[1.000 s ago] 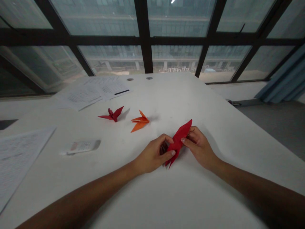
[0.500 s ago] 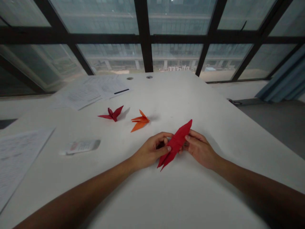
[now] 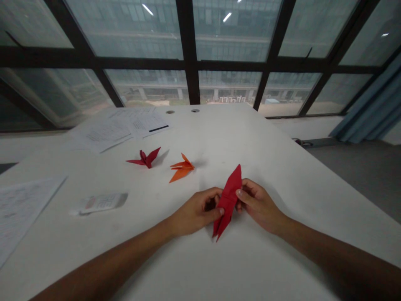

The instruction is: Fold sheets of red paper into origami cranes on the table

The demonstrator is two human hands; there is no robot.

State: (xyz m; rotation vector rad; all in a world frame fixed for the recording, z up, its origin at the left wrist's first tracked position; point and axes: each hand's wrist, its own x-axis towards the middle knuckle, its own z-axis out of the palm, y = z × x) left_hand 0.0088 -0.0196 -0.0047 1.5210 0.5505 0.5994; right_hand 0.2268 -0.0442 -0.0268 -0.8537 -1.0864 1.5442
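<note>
A folded piece of red paper (image 3: 229, 195), long and narrow with two split points at its lower end, is held above the table between both hands. My left hand (image 3: 199, 210) pinches its left edge, with the thumb on the front face and the fingers behind. On the other side my right hand (image 3: 258, 203) grips the right edge between thumb and fingers; some fingertips are hidden behind the paper. Beyond the hands lie an orange folded paper figure (image 3: 182, 168) and a dark red origami crane (image 3: 146, 159).
The white table (image 3: 225, 138) reaches to a large window. At the left lie a white packet with faint print (image 3: 102, 203) and a printed sheet (image 3: 21, 209). More printed papers (image 3: 115, 127) are spread at the far left. A blue curtain (image 3: 369, 113) hangs at the right.
The red paper has turned more upright, its top tip swinging left. Both hands still hold it, and my right hand has shifted slightly. The camera view has tilted up a little.
</note>
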